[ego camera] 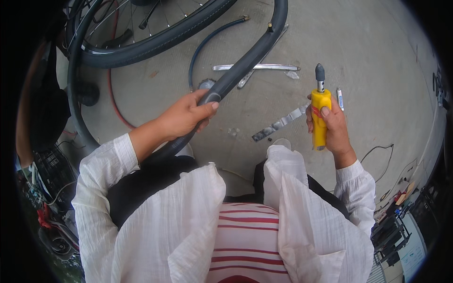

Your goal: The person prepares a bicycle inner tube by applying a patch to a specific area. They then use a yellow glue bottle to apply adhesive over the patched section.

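My left hand [189,115] grips an inflated black rubber inner tube [240,67], thumb beside a pale curved mark on its surface. Farther up, the tube's valve stem [270,27] sticks out. On the right, my right hand [332,123] is closed around a yellow handheld power tool [320,116], whose dark pointed grinding bit [320,72] points away from me. Just right of that hand lies a small white tube [340,99] bearing writing. A strip of foil patches [279,123] lies on the floor between my hands.
Two crossed metal tyre levers [262,66] lie beyond the inner tube. A bicycle wheel with its tyre [159,44] is at the upper left, near a dark blue air hose [205,42] and a red hose [113,95]. At the left edge, another person's arm [26,134] shows beside a black crate [55,173].
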